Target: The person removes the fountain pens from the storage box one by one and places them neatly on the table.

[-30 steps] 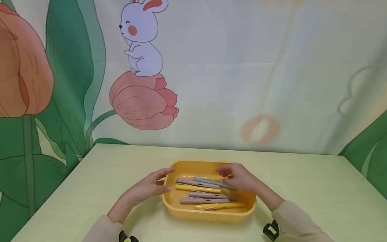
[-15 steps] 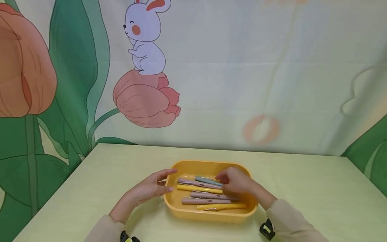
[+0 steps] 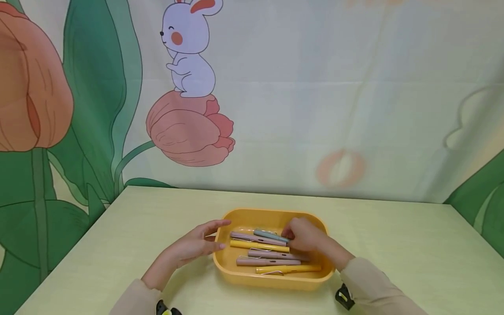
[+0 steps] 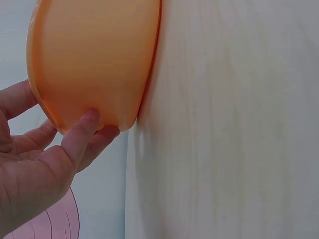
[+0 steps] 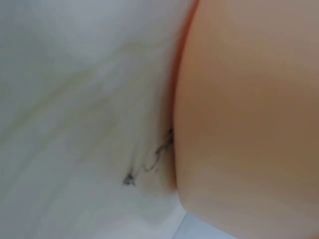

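yellow, rounded tray is held by left fingers; right fingers pinch a slim bluish pen.

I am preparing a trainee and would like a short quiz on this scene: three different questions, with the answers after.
1. How many pens are visible in the yellow tray?
2. True or false: the two yellow pens lie side by side, with no other pen between them.
3. The right hand covers the right end of which pen?
A) the nearest yellow pen
B) the blue-green pen
C) the nearest mauve pen

Key:
1. Six.
2. False; two mauve pens lie between them.
3. B.
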